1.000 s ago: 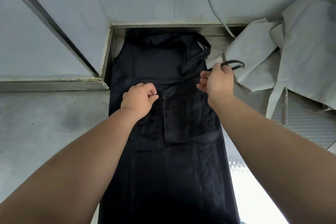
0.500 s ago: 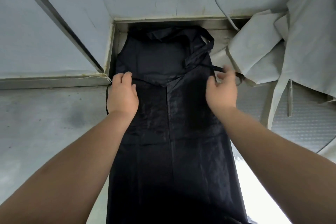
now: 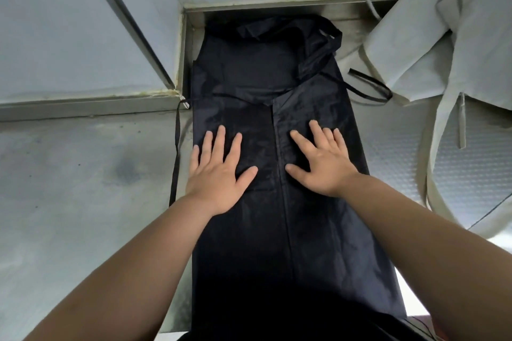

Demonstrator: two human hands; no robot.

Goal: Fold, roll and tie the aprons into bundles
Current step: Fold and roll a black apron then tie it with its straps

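1. A dark apron (image 3: 277, 230) lies flat on a grey desk (image 3: 69, 188), folded into a long narrow strip.
2. Its long axis runs straight away from the person: the hem end is near the body, and the bib and neck strap (image 3: 318, 44) are at the far end, beyond the fingertips.
3. The left hand (image 3: 219, 174) and right hand (image 3: 321, 163) rest palm down on the apron with fingers spread. They sit on either side of the centre line where the folded sides meet, and neither grips anything.
4. One tie strap (image 3: 176, 152) trails off the left edge. The other (image 3: 368, 87) loops out to the right, beside a heap of pale aprons (image 3: 415, 44).
5. Both hands are equally near. Rolling would likely run along the long axis, with the ties left free.
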